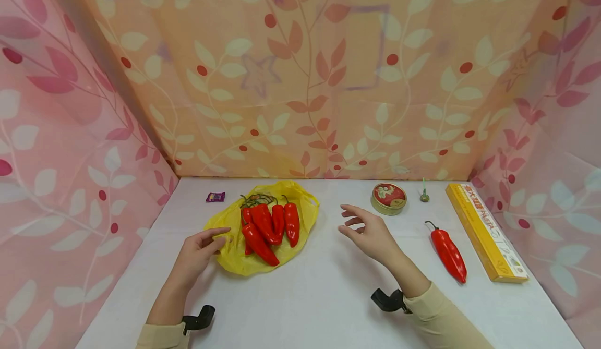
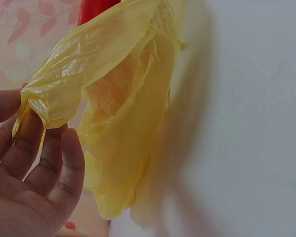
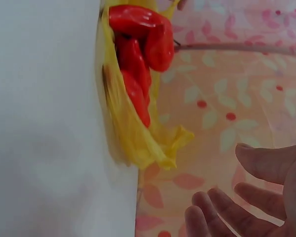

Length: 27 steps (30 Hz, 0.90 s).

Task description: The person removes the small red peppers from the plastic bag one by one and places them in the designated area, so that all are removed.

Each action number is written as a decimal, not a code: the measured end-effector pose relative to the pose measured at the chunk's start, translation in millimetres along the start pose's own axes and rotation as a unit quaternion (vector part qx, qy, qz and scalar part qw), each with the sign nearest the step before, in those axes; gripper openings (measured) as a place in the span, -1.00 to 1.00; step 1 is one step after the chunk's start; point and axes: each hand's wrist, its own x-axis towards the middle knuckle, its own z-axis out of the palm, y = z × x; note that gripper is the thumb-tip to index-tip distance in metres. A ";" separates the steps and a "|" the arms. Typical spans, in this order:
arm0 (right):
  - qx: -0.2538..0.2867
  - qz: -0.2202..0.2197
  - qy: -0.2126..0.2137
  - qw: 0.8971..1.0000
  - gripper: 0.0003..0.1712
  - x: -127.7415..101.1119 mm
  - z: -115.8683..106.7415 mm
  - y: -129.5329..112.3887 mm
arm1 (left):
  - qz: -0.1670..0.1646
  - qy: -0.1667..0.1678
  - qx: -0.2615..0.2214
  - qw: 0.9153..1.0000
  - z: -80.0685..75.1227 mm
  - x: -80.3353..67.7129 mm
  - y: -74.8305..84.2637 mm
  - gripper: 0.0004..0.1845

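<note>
Pinches the left edge of the yellow bag (image 1: 305, 218) in the left hand (image 1: 198, 250), with thin film caught between thumb and fingers in a narrow, light grip, probably to stop so limp a rim folding inward. Holds nothing in the right hand (image 1: 371, 234), poised above the table (image 1: 300, 307) to the right of the bag, with thumb apart from loosely bent fingers and a fairly wide gap; perhaps free of the film, with one hand enough to steady that edge.

Shows the red peppers (image 1: 265, 224) bunched together on the bag's spread film, with stems mostly toward its far edge and one pepper slanting toward its near edge; likely huddled so from the sag of slack plastic under smooth skins. Leaves a lone red pepper (image 1: 448, 255) well apart to the right of the bag, flat on the table.

Beyond the bag's right side, also: a round tin (image 1: 388, 199), a lollipop (image 1: 424, 196) and, farthest out, a pasta box (image 1: 487, 234). Near the bag's far left edge, a purple packet (image 1: 215, 197). Possibly spaced outward to give the bag room.
</note>
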 end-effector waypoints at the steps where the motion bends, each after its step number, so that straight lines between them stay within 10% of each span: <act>1: 0.005 -0.001 -0.004 1.000 -0.35 1.9 3.8 -3.2 | 0.000 -0.001 -0.002 1.000 0.1 0.1 0.0 -0.57; 27: 0.064 -0.039 -0.105 0.992 -0.37 64.4 91.2 -69.0 | 0.001 0.006 -0.003 1.000 0.4 1.5 -0.2 -0.56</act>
